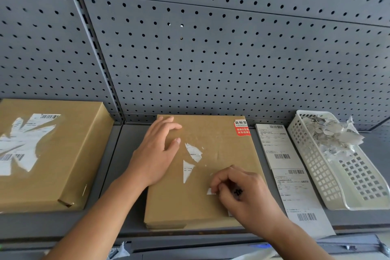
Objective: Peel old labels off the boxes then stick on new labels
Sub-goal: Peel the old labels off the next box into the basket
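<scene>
A flat brown cardboard box [221,154] lies in the middle of the grey shelf. Torn white scraps of an old label [191,154] cling to its top, and a red sticker [242,127] sits at its far right corner. My left hand [157,154] rests flat on the box's left side, fingers straight. My right hand [244,192] has its fingers curled and pinches a small white label scrap [210,191] near the box's front. To the right of the box lies a strip of new white labels [291,173] with barcodes.
A second brown box [69,154] with a half-torn label stands at the left. A white plastic basket [358,186] holding peeled label scraps sits at the far right. Grey pegboard [211,48] backs the shelf. The shelf's front edge [211,236] runs below the box.
</scene>
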